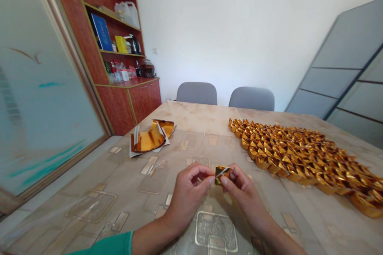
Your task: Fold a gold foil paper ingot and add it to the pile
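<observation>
A small folded piece of gold foil paper is held above the table between both hands, with a pale diagonal edge across its face. My left hand pinches its left edge between thumb and fingertips. On the other side, my right hand grips the right edge, thumb in front and fingers behind. Curved sheets of gold paper with pale undersides lie to the left, beyond my hands. Many folded gold pieces stand packed in rows on the right.
The table has a patterned, glossy cover. Two grey chairs stand at its far edge. A red-brown shelf unit is at the back left, beside a frosted glass door. Grey panels stand at the right.
</observation>
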`<state>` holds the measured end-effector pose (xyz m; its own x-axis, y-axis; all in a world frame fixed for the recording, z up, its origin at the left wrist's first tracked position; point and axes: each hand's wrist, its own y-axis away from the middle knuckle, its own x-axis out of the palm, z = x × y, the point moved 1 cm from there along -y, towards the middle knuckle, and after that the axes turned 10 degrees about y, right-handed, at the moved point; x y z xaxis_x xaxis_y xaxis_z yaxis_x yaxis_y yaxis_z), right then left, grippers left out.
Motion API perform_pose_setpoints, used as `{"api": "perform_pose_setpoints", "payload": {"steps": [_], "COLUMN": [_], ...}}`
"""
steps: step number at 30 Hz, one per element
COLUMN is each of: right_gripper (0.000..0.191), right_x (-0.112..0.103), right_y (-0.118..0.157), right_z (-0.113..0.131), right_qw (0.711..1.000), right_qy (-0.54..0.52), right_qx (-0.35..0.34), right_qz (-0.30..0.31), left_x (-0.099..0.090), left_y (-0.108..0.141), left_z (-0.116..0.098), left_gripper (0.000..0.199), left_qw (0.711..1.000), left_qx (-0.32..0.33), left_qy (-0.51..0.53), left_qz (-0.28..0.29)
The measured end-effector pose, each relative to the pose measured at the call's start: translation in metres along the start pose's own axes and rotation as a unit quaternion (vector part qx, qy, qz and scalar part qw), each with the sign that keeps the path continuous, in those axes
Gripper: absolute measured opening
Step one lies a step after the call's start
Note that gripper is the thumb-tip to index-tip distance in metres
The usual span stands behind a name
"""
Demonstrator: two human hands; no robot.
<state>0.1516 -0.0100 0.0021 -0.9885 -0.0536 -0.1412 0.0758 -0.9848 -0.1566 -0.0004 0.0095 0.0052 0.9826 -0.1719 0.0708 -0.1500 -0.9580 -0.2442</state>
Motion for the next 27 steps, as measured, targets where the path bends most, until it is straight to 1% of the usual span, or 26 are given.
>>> {"api": "perform_pose_setpoints", "payload": {"steps": [3,9,16,27], "right_gripper": [0.025,0.025,0.022,0.023], "right_x": [0.001,0.004,0.006,0.007], "right_y": [0.000,0.000,0.001,0.001], "right_z": [-0.001,-0.006,-0.012,-0.016], "right_qw": [1.000,1.000,0.999,0.999], "right_qy": [0.005,0.014,0.027,0.046], "right_qx": [-0.004,-0.012,-0.012,-0.013], "right_qz": [0.002,-0.010,-0.020,-0.027], "left_x": [0.000,0.002,0.005,0.005], "left_y": [-0.001,-0.004,-0.003,-0.001], "left_z": [0.000,0.003,0.003,0.001], "left_gripper": [0.006,0.010,0.010,0.014], "left_qw": [1.000,0.996,0.995,0.993], "left_qx": [-0.007,-0.069,-0.069,-0.087], "left_qy": [0.002,0.049,0.071,0.075], "left_qz": [-0.010,-0.015,-0.020,-0.012]}}
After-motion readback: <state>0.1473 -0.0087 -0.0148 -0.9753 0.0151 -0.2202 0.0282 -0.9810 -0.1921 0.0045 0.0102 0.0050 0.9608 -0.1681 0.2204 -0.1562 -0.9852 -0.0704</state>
